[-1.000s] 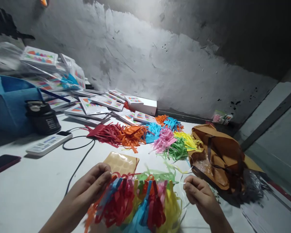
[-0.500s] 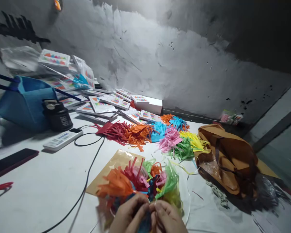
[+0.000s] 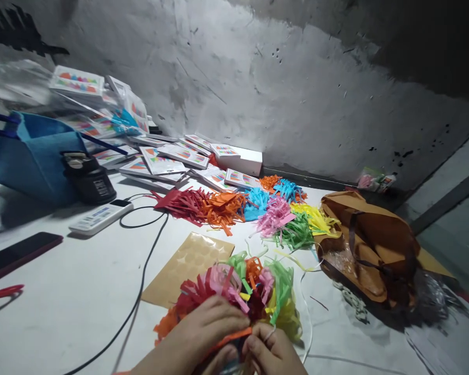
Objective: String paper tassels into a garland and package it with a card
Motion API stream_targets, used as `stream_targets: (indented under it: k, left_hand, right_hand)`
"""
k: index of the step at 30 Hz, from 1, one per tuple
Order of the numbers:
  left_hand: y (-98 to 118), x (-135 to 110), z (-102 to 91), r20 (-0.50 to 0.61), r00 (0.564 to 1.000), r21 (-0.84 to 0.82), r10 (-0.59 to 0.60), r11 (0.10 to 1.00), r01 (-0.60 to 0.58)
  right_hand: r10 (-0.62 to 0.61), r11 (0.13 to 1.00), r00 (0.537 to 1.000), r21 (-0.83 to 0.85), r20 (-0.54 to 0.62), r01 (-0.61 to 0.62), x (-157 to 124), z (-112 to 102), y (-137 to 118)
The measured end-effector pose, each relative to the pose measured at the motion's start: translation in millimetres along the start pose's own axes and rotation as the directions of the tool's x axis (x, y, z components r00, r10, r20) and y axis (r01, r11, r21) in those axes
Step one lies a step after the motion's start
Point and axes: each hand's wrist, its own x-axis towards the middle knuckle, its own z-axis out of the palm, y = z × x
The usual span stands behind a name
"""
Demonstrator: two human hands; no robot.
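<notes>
At the bottom of the head view, a bunch of fringed paper tassels (image 3: 219, 281) in red, pink, green, orange and yellow lies on the white table. My left hand (image 3: 199, 333) is curled over its near side, with an orange paper strip (image 3: 234, 336) under its fingers. Close beside it, my right hand (image 3: 273, 351) is closed in a pinch, and a thin white string (image 3: 270, 333) passes over its fingers. My hands hide the near tassel ends. A tan sheet of round clear stickers (image 3: 185, 265) lies just behind the bunch.
More coloured tassels (image 3: 219, 208) lie in a row farther back, before boxed packs (image 3: 175, 156). At right stands an open brown bag (image 3: 375, 245). On the left are a blue bag (image 3: 39, 156), black bottle (image 3: 89, 179), power bank (image 3: 101, 216), phone (image 3: 19, 255) and black cable (image 3: 140, 291).
My left hand has moved from a pinch beside the right hand to lie across the tassels, covering the orange one. The right hand stays pinched near the same place. The view has tilted slightly.
</notes>
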Motion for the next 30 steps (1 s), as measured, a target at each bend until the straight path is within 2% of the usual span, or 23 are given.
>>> stream_targets:
  k: [2, 4, 6, 9, 12, 16, 19, 21, 24, 25, 27, 30]
  left_hand:
    - [-3.8, 24.6, -1.3, 0.185, 0.981, 0.147, 0.058, 0.985, -0.086]
    - [-13.1, 44.7, 3.5, 0.284, 0.954, 0.273, 0.095, 0.946, -0.175]
    - [-22.8, 55.6, 8.4, 0.279, 0.954, 0.4, 0.111, 0.89, -0.22]
    - [-28.6, 57.5, 8.9, 0.176, 0.971, 0.522, 0.164, 0.82, -0.234]
    - [-19.7, 55.7, 7.7, 0.092, 0.959, 0.456, 0.269, 0.845, -0.281]
    - [-3.8, 64.7, 12.0, 0.146, 0.946, 0.289, 0.291, 0.901, -0.322]
    - [-4.4, 74.3, 8.9, 0.175, 0.947, 0.246, 0.27, 0.919, -0.307]
    - [-10.9, 78.0, 0.5, 0.161, 0.945, 0.293, 0.284, 0.901, -0.32]
    - [-24.5, 80.3, -19.4, 0.121, 0.944, 0.37, 0.306, 0.869, -0.329]
    - [-29.5, 80.9, -27.3, 0.101, 0.946, 0.391, 0.307, 0.862, -0.322]
    - [-39.6, 82.1, -44.1, 0.034, 0.951, 0.444, 0.307, 0.848, -0.29]
    - [-54.5, 83.3, -69.5, -0.113, 0.941, 0.544, 0.32, 0.812, -0.211]
  right_hand:
    - [-0.004, 0.992, 1.0, -0.13, 0.017, 0.006, -4.8, -0.8, -15.1]
    - [-0.018, 0.945, 1.0, -0.326, -0.002, 0.017, -10.8, -8.1, -33.0]
    - [-0.051, 0.877, 0.998, -0.48, -0.042, 0.025, -18.8, -21.3, -48.9]
    - [-0.104, 0.812, 0.99, -0.583, -0.091, 0.032, -31.4, -41.7, -65.7]
    - [-0.171, 0.751, 0.982, -0.655, -0.075, 0.081, -35.9, -49.2, -81.0]
    - [-0.283, 0.681, 0.958, -0.696, 0.036, 0.228, -28.5, -43.1, -109.3]
    - [-0.329, 0.69, 0.944, -0.682, 0.002, 0.242, -27.7, -46.5, -128.8]
    - [-0.318, 0.748, 0.946, -0.627, -0.054, 0.216, -33.7, -57.9, -134.1]
    - [-0.288, 0.863, 0.942, -0.473, -0.171, 0.178, -49.9, -87.3, -125.9]
    - [-0.293, 0.896, 0.928, -0.407, -0.232, 0.18, -56.4, -99.6, -119.7]
    - [-0.306, 0.94, 0.867, -0.267, -0.393, 0.211, -71.7, -127.4, -105.6]
    - [-0.262, 0.963, 0.704, -0.132, -0.66, 0.234, -102.5, -173.2, -87.2]
